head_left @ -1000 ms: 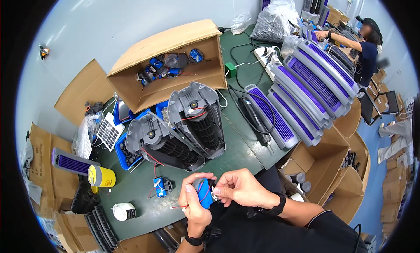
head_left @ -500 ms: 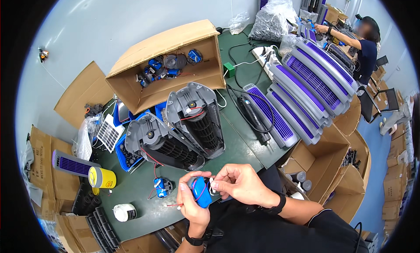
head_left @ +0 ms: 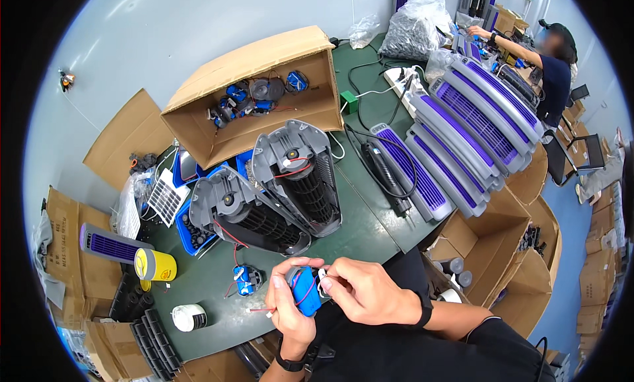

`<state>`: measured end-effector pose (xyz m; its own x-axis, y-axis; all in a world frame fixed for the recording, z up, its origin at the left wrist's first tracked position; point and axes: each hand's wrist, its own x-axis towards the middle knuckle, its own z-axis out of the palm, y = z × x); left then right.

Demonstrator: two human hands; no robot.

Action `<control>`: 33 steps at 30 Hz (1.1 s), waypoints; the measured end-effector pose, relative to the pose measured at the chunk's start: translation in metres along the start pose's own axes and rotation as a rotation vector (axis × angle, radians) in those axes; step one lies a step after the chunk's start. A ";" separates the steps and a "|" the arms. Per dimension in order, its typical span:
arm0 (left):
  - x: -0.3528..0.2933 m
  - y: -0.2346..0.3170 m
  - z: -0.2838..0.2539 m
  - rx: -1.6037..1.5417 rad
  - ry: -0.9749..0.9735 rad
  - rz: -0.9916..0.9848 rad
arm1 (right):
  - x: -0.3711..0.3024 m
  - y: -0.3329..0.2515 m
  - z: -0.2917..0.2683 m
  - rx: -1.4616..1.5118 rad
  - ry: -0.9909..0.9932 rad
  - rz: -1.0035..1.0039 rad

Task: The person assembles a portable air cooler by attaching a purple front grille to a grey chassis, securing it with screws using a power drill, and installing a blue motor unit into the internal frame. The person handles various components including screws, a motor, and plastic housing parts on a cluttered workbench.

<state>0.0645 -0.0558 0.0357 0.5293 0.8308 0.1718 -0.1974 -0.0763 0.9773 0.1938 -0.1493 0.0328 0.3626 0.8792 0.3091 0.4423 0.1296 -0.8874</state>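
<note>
Near the front edge of the table, my left hand [head_left: 289, 316] is wrapped round a blue-wrapped battery pack [head_left: 306, 297] with red wires and a round grey motor part against it. My right hand [head_left: 373, 293] pinches a thin white cable end [head_left: 323, 283] at the pack's right side; its fingertips partly hide it. A similar blue pack with a motor [head_left: 247, 280] lies on the table to the left. Beyond my hands stand two opened grey fan housings [head_left: 297, 174] with black rollers inside and red wires hanging out.
A cardboard box [head_left: 254, 58] holding several blue packs lies behind the housings. Purple-and-grey fan covers [head_left: 462, 134] are stacked at right, beside a black electric screwdriver [head_left: 386, 174]. A yellow tub [head_left: 156, 265] and white jar [head_left: 189, 318] stand left. A co-worker [head_left: 555, 71] works far right.
My right hand's fingers have closed in more over the white cable beside the pack. The left hand still holds the pack, barely moved. The co-worker's hand has shifted up and left.
</note>
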 end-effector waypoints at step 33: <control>0.012 0.031 -0.009 -0.160 -0.015 -0.278 | 0.004 -0.020 -0.014 0.113 -0.088 0.047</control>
<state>0.0574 -0.0435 0.0669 0.5932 0.7993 -0.0960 -0.1700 0.2409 0.9555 0.1978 -0.1547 0.0561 0.3053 0.9216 0.2396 0.3293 0.1339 -0.9347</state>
